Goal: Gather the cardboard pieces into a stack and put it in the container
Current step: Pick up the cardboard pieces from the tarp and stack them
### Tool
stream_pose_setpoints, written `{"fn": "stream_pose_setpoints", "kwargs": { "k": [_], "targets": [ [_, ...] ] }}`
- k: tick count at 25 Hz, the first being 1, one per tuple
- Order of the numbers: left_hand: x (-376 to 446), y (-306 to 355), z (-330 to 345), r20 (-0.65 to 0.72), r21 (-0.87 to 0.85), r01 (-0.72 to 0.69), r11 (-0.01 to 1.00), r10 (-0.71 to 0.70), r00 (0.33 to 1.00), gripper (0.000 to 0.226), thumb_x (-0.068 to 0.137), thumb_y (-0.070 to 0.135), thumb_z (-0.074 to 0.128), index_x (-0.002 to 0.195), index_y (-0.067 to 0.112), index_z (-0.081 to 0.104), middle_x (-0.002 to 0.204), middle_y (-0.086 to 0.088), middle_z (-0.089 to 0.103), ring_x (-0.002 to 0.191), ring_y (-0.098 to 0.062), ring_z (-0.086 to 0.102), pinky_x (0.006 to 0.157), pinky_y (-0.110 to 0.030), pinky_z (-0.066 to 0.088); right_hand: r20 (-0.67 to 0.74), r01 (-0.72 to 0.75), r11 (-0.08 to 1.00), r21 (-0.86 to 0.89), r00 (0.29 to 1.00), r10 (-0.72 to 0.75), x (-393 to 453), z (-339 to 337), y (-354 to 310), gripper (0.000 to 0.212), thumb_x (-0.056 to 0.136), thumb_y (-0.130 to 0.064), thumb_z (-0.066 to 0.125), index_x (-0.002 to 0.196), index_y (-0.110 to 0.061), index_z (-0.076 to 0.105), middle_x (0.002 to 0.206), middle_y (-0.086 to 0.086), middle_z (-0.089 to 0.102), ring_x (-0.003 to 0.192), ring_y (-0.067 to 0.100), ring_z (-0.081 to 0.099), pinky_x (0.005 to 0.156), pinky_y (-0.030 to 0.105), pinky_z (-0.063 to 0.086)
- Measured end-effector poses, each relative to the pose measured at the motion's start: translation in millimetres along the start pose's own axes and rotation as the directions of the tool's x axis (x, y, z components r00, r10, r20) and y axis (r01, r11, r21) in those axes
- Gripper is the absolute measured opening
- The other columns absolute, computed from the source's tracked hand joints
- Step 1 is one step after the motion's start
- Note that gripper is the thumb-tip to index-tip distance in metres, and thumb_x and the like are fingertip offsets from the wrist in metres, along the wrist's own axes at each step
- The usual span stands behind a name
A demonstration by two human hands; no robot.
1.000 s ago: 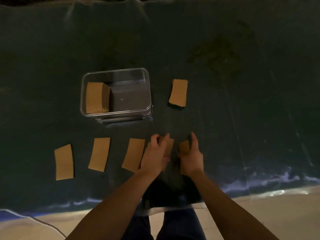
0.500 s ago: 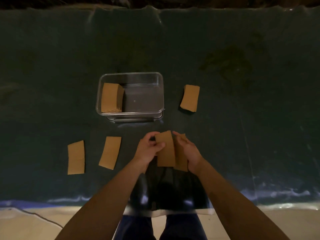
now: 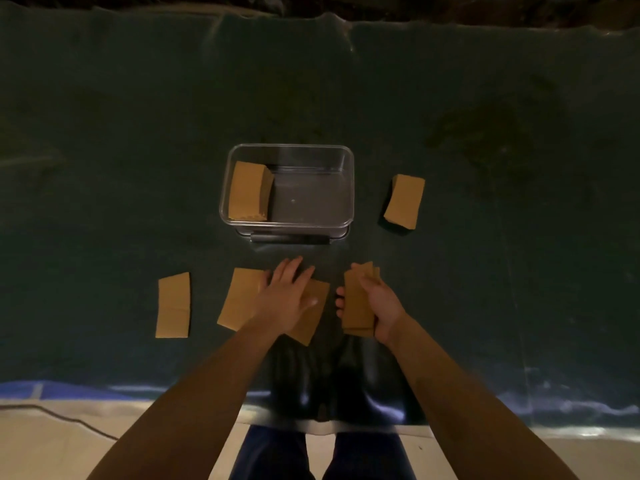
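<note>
My right hand (image 3: 382,308) grips a small stack of brown cardboard pieces (image 3: 356,301) just above the dark mat. My left hand (image 3: 287,296) lies flat with fingers spread over two loose pieces: one (image 3: 240,299) to its left and one (image 3: 313,320) under the palm. Another piece (image 3: 173,304) lies further left. A clear plastic container (image 3: 349,188) stands beyond my hands, with a cardboard stack (image 3: 247,190) at its left end. To the right of the container a single piece (image 3: 404,200) lies on the mat.
A dark green mat (image 3: 485,271) covers the work surface. Its near edge (image 3: 138,389) runs below my forearms, with pale floor and a thin cable (image 3: 69,419) at the lower left. My knees show at the bottom centre.
My hands have parted. The right hand keeps the gathered pieces alone, and the left hand has moved left and come down flat on the loose pieces on the mat.
</note>
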State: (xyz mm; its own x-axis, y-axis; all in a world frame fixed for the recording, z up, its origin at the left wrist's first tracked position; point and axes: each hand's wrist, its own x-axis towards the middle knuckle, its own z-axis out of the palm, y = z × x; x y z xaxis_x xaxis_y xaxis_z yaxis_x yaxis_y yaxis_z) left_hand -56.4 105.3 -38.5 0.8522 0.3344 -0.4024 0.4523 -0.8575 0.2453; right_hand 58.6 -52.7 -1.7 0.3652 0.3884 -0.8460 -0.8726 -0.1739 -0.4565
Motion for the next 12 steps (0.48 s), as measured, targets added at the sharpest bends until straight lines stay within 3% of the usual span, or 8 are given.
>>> {"fn": "stream_pose_setpoints", "kwargs": {
  "k": [2,7,12],
  "targets": [
    [-2.4,-7.6,0.6,0.068,0.09,-0.054,0.994,0.048,0.996,0.073,0.095,0.049,0.051,0.155,0.027,0.017,0.165,-0.005,0.005,0.152,-0.028,0.007,0.119,-0.05,0.017,-0.032,0.006,1.0,0.015,0.999,-0.005,1.0,-2.2,2.1,0.024,0.103,-0.031,0.046,0.125,-0.028,0.057,0.095,0.018,0.067,0.073,0.029,0.067,0.069,0.044,0.057],
    [-12.3,-4.2,-4.1,0.042,0.104,-0.101,0.989,0.097,0.994,0.076,0.092,0.051,0.055,0.153,0.02,0.024,0.161,-0.006,0.017,0.146,-0.028,0.022,0.115,-0.045,0.03,-0.106,0.07,0.997,-0.018,0.992,-0.071,6.9,-5.4,17.4,0.031,0.1,-0.026,0.056,0.122,-0.005,0.062,0.1,0.015,0.075,0.075,0.031,0.074,0.062,0.043,0.062],
    [-12.6,-2.0,-6.1,0.1,0.063,-0.101,0.993,0.094,0.991,0.09,0.084,0.043,0.07,0.154,0.02,0.018,0.148,-0.007,0.028,0.136,-0.028,0.032,0.109,-0.044,0.035,-0.131,0.108,0.99,-0.095,0.984,-0.12,7.6,-2.0,17.4,0.027,0.093,-0.026,0.066,0.111,-0.005,0.068,0.095,0.017,0.076,0.076,0.03,0.075,0.07,0.045,0.062]
  ]
}}
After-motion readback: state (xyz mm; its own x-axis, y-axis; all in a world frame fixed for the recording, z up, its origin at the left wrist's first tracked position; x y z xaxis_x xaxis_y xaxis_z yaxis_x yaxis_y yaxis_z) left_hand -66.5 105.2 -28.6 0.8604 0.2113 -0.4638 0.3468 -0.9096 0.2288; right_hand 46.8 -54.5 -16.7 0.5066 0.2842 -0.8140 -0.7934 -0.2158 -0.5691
